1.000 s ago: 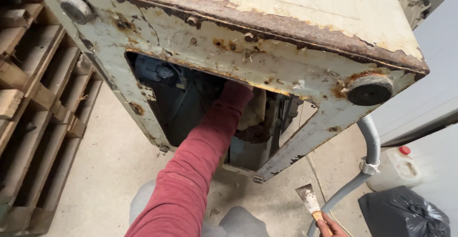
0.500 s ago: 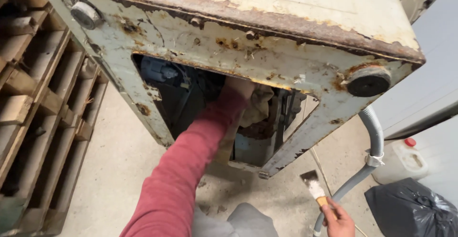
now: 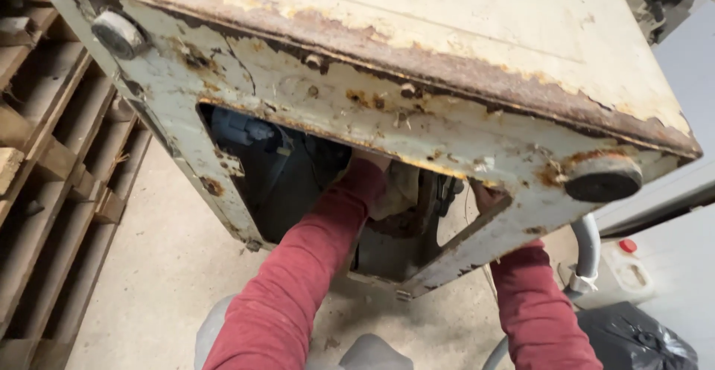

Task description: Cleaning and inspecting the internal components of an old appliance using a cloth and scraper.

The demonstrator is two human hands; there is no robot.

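Observation:
A rusty cream-painted appliance cabinet (image 3: 417,124) lies tipped, with its open underside facing me. My left hand (image 3: 370,163), in a red sleeve, reaches deep into the opening toward a pale part and a dark rusty wheel (image 3: 406,217); its fingers are hidden. My right hand (image 3: 484,195) is up inside the opening behind a diagonal corner brace (image 3: 477,243), and only a little of it shows. No tool can be seen in it. Black round feet (image 3: 603,179) sit at the cabinet's corners.
Wooden pallets (image 3: 45,169) are stacked on the left. A grey hose (image 3: 587,247) curves down at the right, beside a white canister with a red cap (image 3: 629,266) and a black plastic bag (image 3: 633,336). Concrete floor (image 3: 164,266) lies below.
My right hand, which held a small scraper low at the right, has risen into the cabinet's opening; the scraper is no longer in sight. The view has moved closer.

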